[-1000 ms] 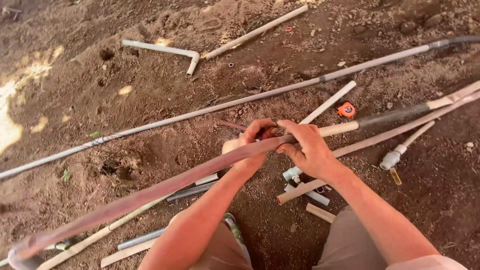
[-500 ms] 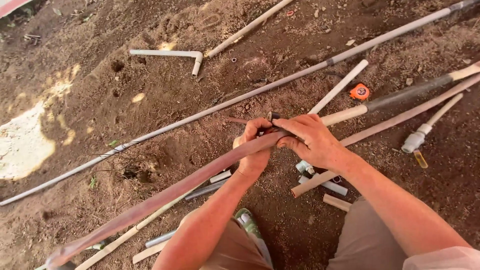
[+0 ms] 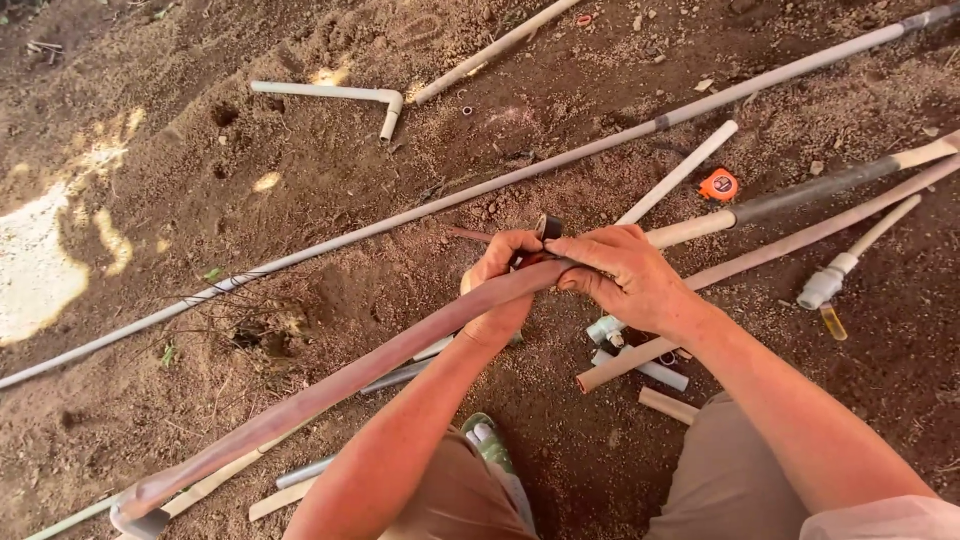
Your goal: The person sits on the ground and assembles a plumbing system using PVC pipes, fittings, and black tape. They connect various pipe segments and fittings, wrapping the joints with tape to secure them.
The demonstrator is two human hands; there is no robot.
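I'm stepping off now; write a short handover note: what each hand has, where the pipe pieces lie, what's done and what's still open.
Left hand: wrapped around the end of the long reddish pipe, holding it raised over the dirt.
Right hand: fingers pinched at the same pipe end, by a small dark fitting.
Nearby: orange tape measure, white elbow pipe, long grey pipe, short white offcuts by the knees.
Done: pipe end in both hands.
Open: whether the fitting is seated cannot be seen.

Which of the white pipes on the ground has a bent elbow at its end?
The short white pipe at the upper left; its right end turns down through an elbow, the others run straight.
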